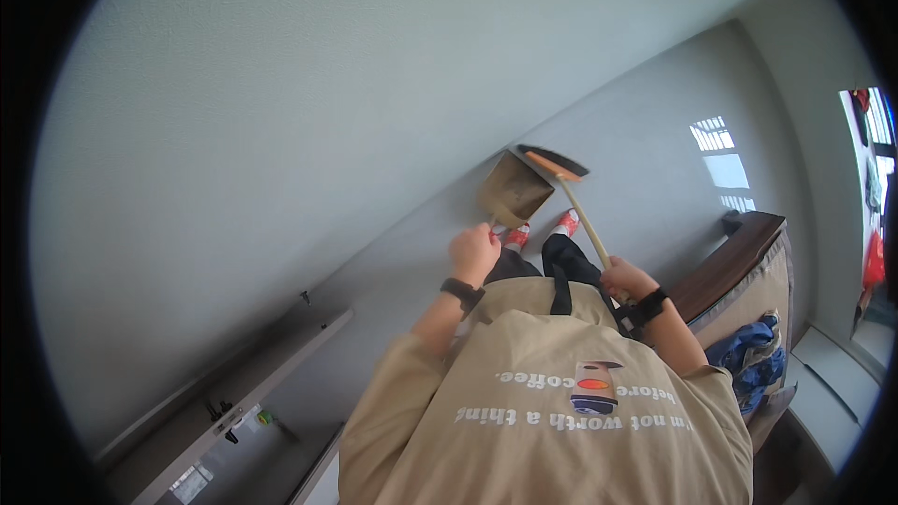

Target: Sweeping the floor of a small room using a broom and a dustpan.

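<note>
My left hand (476,252) grips the handle of a tan long-handled dustpan (511,186), whose pan sits low beside the foot of the wall. In my right hand (626,277) is the pale stick of a broom (588,217). The broom's orange head with dark bristles (554,163) rests at the floor just past the dustpan's open side, apart from it or barely touching; I cannot tell which. Some faint dirt marks the inside of the pan. Red-and-white slippers (567,223) on my feet show right behind the pan.
A pale wall (280,119) runs along my left. To the right stands a bed with a dark wooden end board (733,263) and blue cloth (747,358) on it. Behind me on the left is an open door (245,403) with dark handles. Window light reflects on the grey floor (652,133).
</note>
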Motion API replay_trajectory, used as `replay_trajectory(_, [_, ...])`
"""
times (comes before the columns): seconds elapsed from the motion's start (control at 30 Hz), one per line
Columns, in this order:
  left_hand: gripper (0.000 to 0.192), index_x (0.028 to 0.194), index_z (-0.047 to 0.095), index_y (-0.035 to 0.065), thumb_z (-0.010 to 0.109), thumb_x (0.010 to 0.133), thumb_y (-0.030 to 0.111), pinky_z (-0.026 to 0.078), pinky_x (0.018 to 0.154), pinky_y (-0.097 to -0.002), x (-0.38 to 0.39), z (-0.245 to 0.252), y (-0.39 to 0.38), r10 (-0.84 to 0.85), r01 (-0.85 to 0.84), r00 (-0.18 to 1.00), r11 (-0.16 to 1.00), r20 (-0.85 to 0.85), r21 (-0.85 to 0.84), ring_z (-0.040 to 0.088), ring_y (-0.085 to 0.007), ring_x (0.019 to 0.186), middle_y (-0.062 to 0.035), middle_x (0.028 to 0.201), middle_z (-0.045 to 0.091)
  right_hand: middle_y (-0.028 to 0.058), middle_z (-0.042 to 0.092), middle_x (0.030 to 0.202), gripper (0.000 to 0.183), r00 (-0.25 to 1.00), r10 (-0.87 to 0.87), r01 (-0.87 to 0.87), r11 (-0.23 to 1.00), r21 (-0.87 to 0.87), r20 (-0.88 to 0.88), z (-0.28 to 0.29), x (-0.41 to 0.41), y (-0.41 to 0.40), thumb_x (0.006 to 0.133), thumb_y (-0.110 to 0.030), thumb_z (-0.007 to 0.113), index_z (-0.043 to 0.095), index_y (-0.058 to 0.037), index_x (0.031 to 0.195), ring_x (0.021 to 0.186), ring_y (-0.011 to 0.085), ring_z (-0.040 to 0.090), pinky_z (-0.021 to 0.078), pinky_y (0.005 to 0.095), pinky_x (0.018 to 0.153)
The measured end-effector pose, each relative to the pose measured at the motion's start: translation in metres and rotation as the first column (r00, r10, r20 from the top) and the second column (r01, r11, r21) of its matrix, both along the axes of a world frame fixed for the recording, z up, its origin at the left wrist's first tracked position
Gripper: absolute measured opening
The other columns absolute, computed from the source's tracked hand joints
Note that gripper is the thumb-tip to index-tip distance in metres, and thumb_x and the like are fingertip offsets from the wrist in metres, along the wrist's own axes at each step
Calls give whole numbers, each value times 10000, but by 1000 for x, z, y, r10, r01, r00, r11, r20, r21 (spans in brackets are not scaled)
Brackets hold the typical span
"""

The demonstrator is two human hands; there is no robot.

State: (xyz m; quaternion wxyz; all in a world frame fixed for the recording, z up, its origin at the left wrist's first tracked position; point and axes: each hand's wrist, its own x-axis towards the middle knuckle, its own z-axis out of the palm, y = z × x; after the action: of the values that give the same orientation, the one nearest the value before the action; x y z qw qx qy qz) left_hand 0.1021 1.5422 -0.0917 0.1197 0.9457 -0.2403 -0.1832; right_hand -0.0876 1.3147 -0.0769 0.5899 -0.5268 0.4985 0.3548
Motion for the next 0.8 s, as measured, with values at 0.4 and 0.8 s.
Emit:
replay_trajectory(0.4, [144, 735, 619, 101, 585, 678, 229, 452, 536, -379, -8, 22, 54, 61, -71, 992, 994, -115, -87, 578, -282, 598, -77, 625, 603, -17, 393, 543, 93, 761, -648, 637, 747, 191, -2, 58, 4, -55, 773, -47, 492, 400, -61, 771, 350, 26, 338, 280, 159, 286])
replay_trajectory(0.8, [154, 744, 619, 113, 569, 699, 251, 447, 538, -390, 5, 26, 69, 168, -170, 981, 985, -101, -9, 574, -298, 626, -91, 666, 604, 168, 541, 552, 184, 995, 29, 10, 926, -378, 98, -82, 59, -41, 686, -54, 461, 475, 121, 743, 451, 267, 563, 439, 362, 377])
